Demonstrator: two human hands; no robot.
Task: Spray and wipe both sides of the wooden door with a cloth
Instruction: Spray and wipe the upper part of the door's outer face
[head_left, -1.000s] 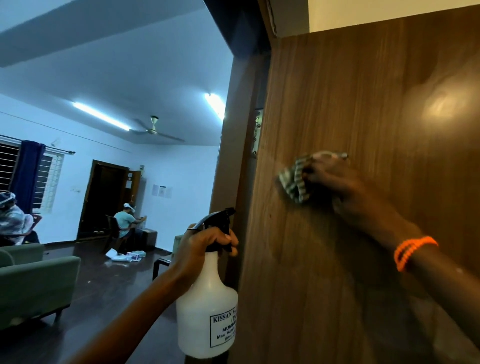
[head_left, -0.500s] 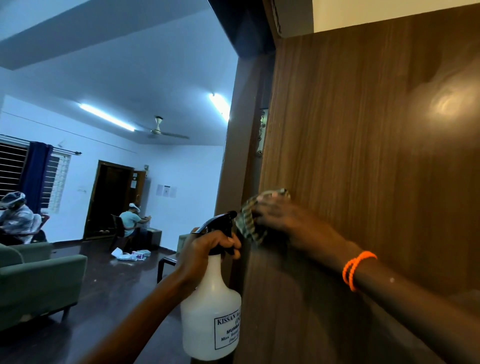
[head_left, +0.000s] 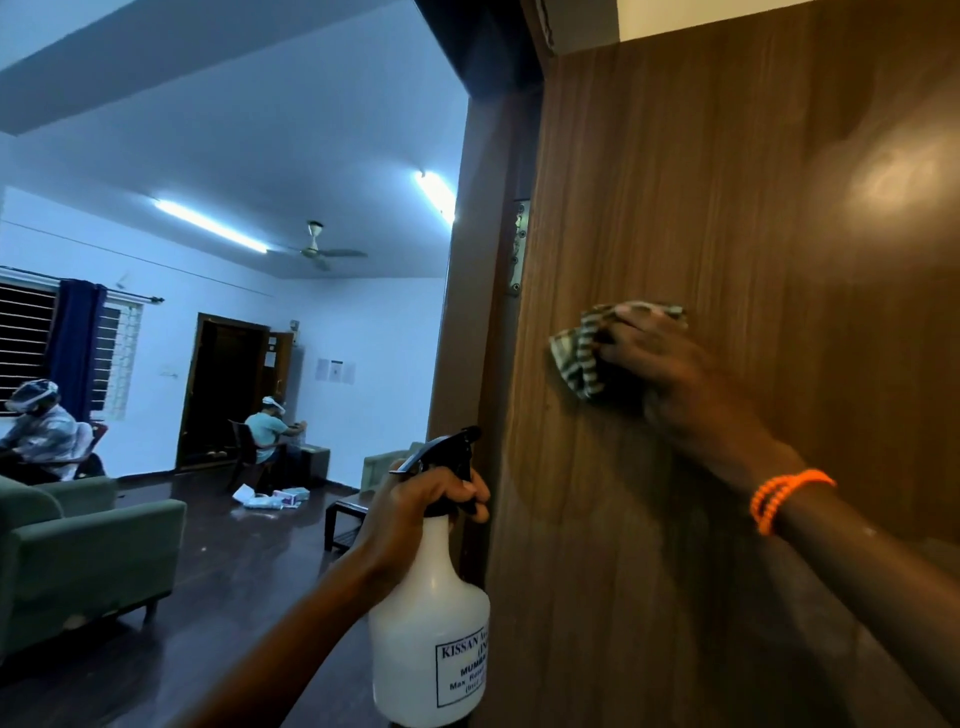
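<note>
- The left hand (head_left: 410, 512) is nearest, its fingers clenched round the neck of the spray bottle (head_left: 428, 618), one finger by the black trigger; the bottle hangs upright just beside the door's hinge edge.
- The bottle is white, translucent plastic; its liquid level cannot be read here. It likely feels light and stiff, and the neck is the sure place to hold it.
- The right hand (head_left: 657, 358) presses the striped cloth (head_left: 576, 358) flat against the wooden door (head_left: 727, 208), fingers bunched over it, just below and right of the metal hinge (head_left: 519, 249).
- The cloth looks soft and limp, so it needs a bunched hold and steady pressure; the door face is hard, smooth and glossy.
- Beyond the doorway lies a room with a green sofa (head_left: 88, 551).
</note>
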